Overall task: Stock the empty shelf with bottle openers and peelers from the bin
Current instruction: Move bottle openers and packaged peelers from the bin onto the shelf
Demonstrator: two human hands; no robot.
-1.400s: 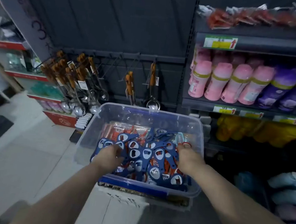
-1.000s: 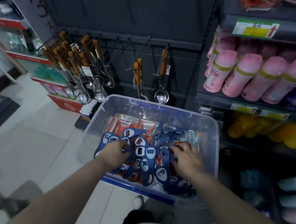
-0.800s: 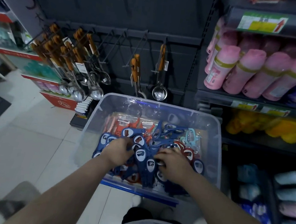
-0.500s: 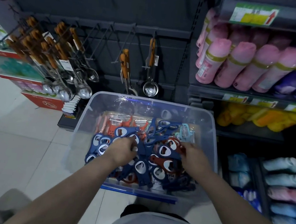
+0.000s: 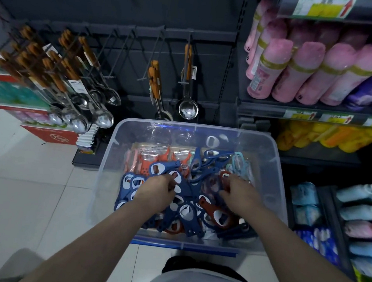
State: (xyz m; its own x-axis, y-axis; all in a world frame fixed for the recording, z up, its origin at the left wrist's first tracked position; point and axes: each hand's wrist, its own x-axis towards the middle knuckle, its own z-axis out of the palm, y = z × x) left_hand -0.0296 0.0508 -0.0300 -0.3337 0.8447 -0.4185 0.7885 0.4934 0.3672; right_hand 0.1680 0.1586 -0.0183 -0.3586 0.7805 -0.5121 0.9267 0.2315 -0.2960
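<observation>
Head cam, looking down: the clear plastic bin [image 5: 204,127] sits right in front of you w/ both hands inside it. The stock is all in there. Blue bottle openers [image 5: 187,212] are heaped in a tangle across the front and middle, and the orange peelers [image 5: 148,162] lie in clear packs along the back wall. A few pale teal pieces are at the back right, too blurred to name.

Your left hand [image 5: 156,191] has its fingers [image 5: 170,184] curled down into the blue heap, clamped on at least one opener; I can't count how many. Your right hand [image 5: 240,196] is bent over a red bottle opener [image 5: 224,178], and it looks like a thumb-and-forefinger pinch on the ring end.

Handling, as a guess: the openers are light, stiff plastic w/ a metal insert. They're not fragile, but the open loops will likely snag each other, so lift slowly and shake strays loose. Take each by the flat handle or the ring, and keep the hang hole free. The peeler packs look slick and crinkly, so grip them by the card/top edge, not over the blade.

Empty wire hooks [image 5: 132,48] stand on the dark back panel above the bin, left of the hanging ladle [image 5: 188,111]. That's prob. where the stock goes. Nothing from the bin hangs there yet.
</observation>
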